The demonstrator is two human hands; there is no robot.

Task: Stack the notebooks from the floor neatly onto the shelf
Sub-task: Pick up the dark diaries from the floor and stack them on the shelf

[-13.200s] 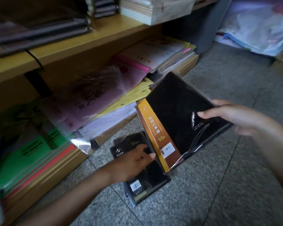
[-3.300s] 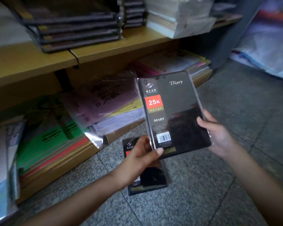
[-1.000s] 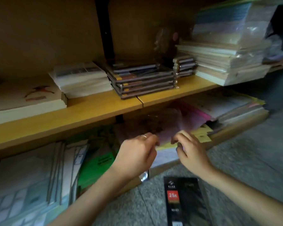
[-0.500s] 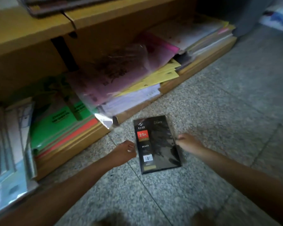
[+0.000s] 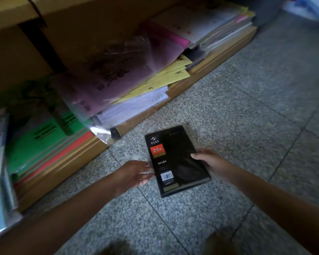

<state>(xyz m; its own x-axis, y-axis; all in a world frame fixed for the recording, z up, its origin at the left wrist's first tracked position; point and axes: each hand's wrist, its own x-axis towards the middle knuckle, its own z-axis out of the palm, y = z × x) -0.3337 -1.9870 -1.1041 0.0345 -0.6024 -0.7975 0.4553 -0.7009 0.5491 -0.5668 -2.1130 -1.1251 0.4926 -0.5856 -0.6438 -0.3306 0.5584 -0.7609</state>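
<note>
A black diary (image 5: 179, 162) lies flat on the granite floor (image 5: 247, 116), just in front of the bottom shelf (image 5: 219, 57). The left hand (image 5: 131, 173) touches its left edge with straight fingers. The right hand (image 5: 212, 162) pinches the right edge, thumb on the cover.

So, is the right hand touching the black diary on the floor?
Touching. The head view shows the right hand with its thumb lying on the black diary, near its right edge.

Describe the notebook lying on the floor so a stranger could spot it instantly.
Look at the grey speckled floor in front of the low wooden shelf. One black diary lies there. Unlike the colourful papers on the shelf, it carries an orange 25K label.
</note>
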